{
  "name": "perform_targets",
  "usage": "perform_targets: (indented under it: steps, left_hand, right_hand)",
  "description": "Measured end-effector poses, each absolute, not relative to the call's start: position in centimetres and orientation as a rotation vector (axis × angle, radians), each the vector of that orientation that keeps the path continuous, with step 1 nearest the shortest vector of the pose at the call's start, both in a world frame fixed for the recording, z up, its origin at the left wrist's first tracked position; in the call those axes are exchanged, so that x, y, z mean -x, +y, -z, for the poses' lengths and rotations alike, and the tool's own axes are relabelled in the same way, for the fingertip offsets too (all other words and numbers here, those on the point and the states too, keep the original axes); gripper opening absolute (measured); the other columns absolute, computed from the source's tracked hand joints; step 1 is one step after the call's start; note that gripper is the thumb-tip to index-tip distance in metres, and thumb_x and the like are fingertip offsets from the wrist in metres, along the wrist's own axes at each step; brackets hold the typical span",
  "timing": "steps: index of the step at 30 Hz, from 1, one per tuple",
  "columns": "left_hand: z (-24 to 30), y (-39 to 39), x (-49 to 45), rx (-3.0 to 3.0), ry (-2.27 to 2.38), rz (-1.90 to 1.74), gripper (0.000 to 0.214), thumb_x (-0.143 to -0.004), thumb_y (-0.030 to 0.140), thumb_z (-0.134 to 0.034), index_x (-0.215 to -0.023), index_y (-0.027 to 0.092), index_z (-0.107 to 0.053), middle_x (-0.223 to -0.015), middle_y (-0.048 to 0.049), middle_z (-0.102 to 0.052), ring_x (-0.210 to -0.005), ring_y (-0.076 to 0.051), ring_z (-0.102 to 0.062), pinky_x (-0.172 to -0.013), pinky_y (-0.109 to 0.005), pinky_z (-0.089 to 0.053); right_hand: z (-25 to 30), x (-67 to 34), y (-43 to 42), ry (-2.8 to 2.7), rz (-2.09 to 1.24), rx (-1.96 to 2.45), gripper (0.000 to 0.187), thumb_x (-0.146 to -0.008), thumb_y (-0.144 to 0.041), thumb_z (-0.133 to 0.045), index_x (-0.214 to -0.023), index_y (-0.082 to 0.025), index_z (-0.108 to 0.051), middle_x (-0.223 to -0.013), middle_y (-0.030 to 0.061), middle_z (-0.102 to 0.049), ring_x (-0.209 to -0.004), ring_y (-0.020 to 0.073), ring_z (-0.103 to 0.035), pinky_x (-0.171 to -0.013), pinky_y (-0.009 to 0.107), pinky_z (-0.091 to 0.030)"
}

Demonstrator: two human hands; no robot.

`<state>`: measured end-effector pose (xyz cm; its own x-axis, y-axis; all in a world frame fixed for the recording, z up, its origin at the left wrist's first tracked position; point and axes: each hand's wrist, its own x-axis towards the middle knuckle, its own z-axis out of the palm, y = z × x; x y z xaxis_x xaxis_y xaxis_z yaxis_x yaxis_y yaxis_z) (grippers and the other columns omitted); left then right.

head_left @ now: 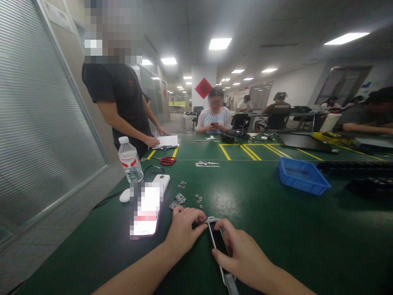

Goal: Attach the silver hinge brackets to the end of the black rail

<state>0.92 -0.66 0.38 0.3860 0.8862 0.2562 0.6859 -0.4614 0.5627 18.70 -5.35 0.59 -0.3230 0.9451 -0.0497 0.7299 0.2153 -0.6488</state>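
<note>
A long, narrow white-edged piece with a dark inside (218,239) lies on the green table in front of me, a flat grey strip (231,284) at its near end. My right hand (238,248) grips it from the right, thumb and fingers on its two long sides. At its far left corner, my left hand (187,227) has thumb and forefinger pinched together; whatever small thing they hold is hidden. Just beyond the left hand are grey metal brackets (178,200). Several small metal rings or nuts (199,200) are scattered past them.
Left of my hands lie a lit phone (147,211), a white power bank (162,183) and a water bottle (130,160). Red-handled scissors (167,161) and small white strips (207,164) lie farther back. A blue basket (302,176) sits right. A person stands at the left with papers (166,142).
</note>
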Motion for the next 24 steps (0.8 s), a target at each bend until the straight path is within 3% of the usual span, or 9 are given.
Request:
perform_targets:
  steps: [14, 24]
  left_hand:
    - [-0.27, -0.56, -0.96, -2.304, 1.353, -0.751, 0.008, -0.076, 0.016, -0.066, -0.082, 0.021, -0.064, -0.081, 0.0034, -0.069, -0.082, -0.018, -0.062, -0.089, -0.039, -0.032]
    - [-0.21, -0.64, -1.02, -2.326, 1.32, -0.751, 0.015, -0.074, 0.011, -0.059, -0.084, 0.02, -0.064, -0.085, 0.0001, -0.068, -0.085, -0.02, -0.06, -0.087, -0.039, -0.034]
  right_hand:
    - [-0.8, -18.51, -5.33, -2.14, -0.854, 1.542, 0.031, -0.073, -0.022, -0.055, -0.102, -0.022, -0.043, -0.057, -0.0078, -0.051, -0.051, 0.0121, -0.048, -0.051, 0.022, -0.026]
    - [-0.7, -18.4, -5.49, -2.125, -0.87, 1.537, 0.03, -0.074, -0.023, -0.057, -0.101, -0.022, -0.044, -0.057, -0.008, -0.051, -0.051, 0.0119, -0.048, -0.05, 0.022, -0.027]
